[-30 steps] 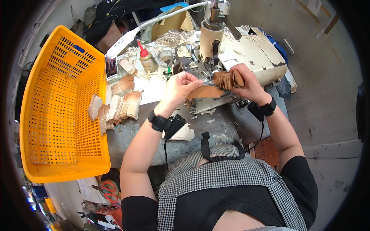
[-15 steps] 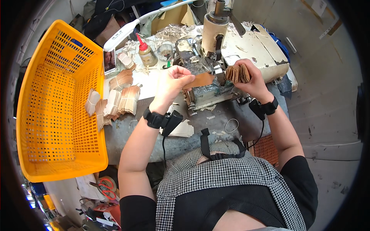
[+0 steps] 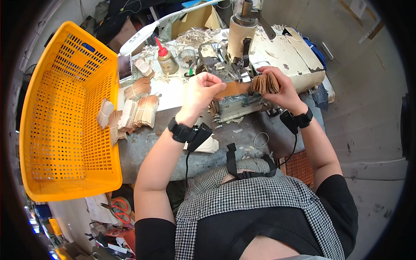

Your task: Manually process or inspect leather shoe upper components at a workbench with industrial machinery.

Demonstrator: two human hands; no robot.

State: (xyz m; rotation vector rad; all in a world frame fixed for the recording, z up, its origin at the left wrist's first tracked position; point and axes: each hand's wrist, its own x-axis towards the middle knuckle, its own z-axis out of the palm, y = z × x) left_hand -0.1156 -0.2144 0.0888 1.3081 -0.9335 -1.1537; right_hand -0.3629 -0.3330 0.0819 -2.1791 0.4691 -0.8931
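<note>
Between thumb and fingers, my left hand [image 3: 203,93] pinches one end of a flat brown leather-like strip [image 3: 236,88]. The strip stretches right across the front of a worn cream machine [image 3: 241,37], in the style of an industrial sewing machine. Its far end reaches the folded bundle of brown strips [image 3: 265,83] that my right hand [image 3: 284,86] grips; I cannot tell whether it touches or lies behind the bundle. My right fingers wrap round the bundle from the right.
At left stands a yellow plastic basket [image 3: 118,160], with banded stacks of pale strips [image 3: 146,110] beside it. A red-tipped glue bottle [image 3: 167,60] and a glass jar [image 3: 187,58] stand behind my left hand. Scraps and a rubber band [image 3: 261,140] lie on the metal table [image 3: 169,169].
My left hand has moved slightly right with the brown strip, whose far end now comes up to the bundle. My right hand has shifted only a little.
</note>
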